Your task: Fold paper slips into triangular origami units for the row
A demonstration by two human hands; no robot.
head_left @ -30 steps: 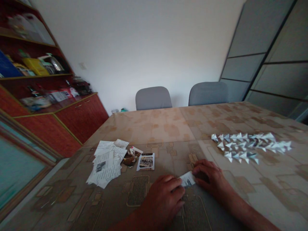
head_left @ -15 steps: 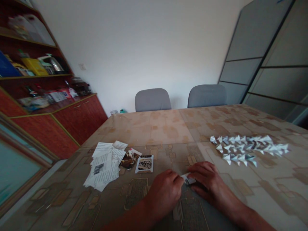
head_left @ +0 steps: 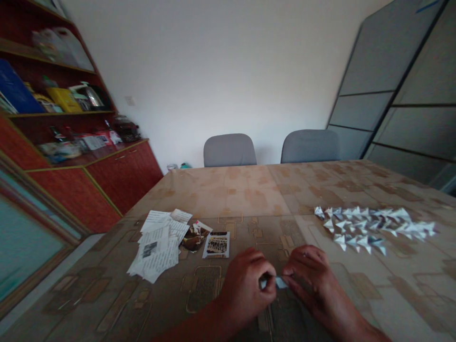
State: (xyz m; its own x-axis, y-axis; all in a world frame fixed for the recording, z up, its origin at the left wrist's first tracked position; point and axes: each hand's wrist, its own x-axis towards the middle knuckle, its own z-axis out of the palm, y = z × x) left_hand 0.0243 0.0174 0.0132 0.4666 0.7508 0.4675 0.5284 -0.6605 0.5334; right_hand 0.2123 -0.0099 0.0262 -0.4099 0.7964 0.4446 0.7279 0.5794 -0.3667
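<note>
Between my two hands is a small folded piece of paper (head_left: 281,283), pale and mostly covered by fingers. My left hand (head_left: 247,280) pinches its left end, thumb and forefinger curled into a ring. On the other end, my right hand (head_left: 311,278) closes thumb and fingertips. To the left lies a loose pile of printed paper pieces (head_left: 156,251), with a brown picture piece (head_left: 195,237) and a photo cutting (head_left: 216,245) beside it. Several folded paper shapes with pointed tips (head_left: 359,225) stand in rows at the right.
A patterned cloth covers the table (head_left: 245,190). Two grey chairs, a left one (head_left: 230,149) and a right one (head_left: 309,146), stand at its far edge. A red-brown cabinet (head_left: 128,175) is at the left, a grey sliding-door wardrobe (head_left: 366,99) at the right.
My hands have shifted slightly lower in view, and less of the folded paper shows between them. My left thumb and forefinger now form a ring. The view has tilted a little.
</note>
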